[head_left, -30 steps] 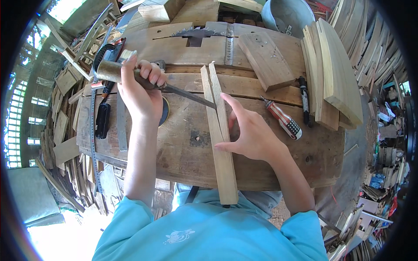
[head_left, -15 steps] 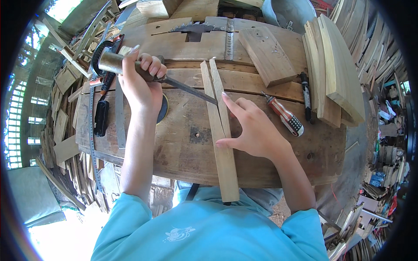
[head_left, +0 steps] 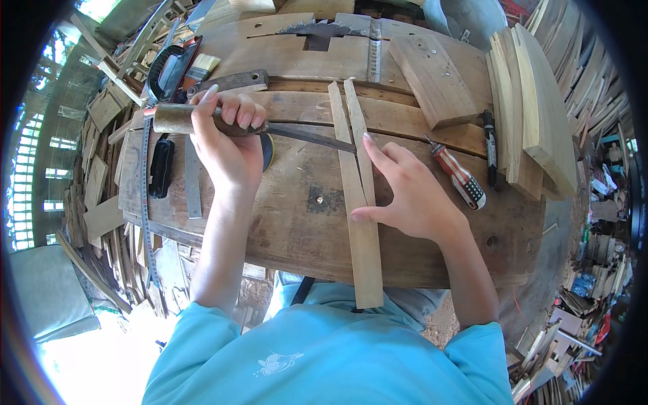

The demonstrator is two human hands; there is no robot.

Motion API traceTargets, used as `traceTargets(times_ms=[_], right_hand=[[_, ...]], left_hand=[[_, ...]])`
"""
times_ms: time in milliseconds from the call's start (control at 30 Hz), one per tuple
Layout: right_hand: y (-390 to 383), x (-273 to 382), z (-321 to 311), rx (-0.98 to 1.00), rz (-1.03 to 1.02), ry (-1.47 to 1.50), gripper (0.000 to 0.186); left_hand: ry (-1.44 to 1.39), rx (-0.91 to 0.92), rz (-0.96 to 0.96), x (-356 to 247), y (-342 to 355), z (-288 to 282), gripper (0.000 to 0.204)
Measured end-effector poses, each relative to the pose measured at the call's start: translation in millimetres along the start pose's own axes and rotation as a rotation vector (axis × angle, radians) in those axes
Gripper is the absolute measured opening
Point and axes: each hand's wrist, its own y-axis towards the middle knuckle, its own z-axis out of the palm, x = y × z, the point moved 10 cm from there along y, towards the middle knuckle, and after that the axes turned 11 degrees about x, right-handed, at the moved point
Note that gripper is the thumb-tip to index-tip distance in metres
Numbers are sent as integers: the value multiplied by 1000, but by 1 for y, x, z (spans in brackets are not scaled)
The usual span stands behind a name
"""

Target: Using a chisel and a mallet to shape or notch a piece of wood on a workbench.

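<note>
My left hand (head_left: pixel 229 128) is closed round the thick wooden handle of a chisel (head_left: pixel 182 120). Its dark blade points right, and the tip sits at the split in a pale wooden strip (head_left: pixel 364 246). The crack divides the strip's far part into two prongs; the near end is whole and overhangs the bench edge. My right hand (head_left: pixel 412 192) lies to the right of the strip, thumb and forefinger spread apart. The thumb rests on the strip below the crack, and the forefinger touches the right prong. The other right fingers are partly hidden.
The wooden bench (head_left: pixel 290 236) has a circular saw blade (head_left: pixel 324 29) at its far side. A flag-patterned screwdriver (head_left: pixel 459 177), a black marker (head_left: pixel 490 148) and stacked boards (head_left: pixel 540 115) are at right. A brush (head_left: pixel 202 69), a tape measure strip (head_left: pixel 145 189) and a metal ruler (head_left: pixel 193 182) are at left.
The chisel handle has swung lower toward me, so the chisel lies closer to level. Its tip remains at the crack. My right hand keeps its place against the strip; the whole view has shifted slightly.
</note>
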Motion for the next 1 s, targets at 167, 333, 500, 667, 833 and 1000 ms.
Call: traceTargets(times_ms=[167, 333, 500, 667, 833, 1000], right_hand=[[0, 0, 0, -11, -15, -16, 110], [1, -1, 2, -24, -30, -30, 111], [0, 0, -1, -10, -6, -36, 112], [2, 0, -1, -16, -21, -25, 111], [1, -1, 1, -30, -32, -37, 109], [-2, -2, 0, -23, -12, -47, 109]], left_hand=[[2, 20, 18, -1, -7, -1, 19], [-22, -1, 31, -3, -16, -5, 17], [43, 54, 90, -13, -21, 21, 15], [189, 135, 183, -23, -17, 59, 19], [403, 176, 253, -24, -21, 108, 17], [526, 198, 401, -22, -38, 140, 14]])
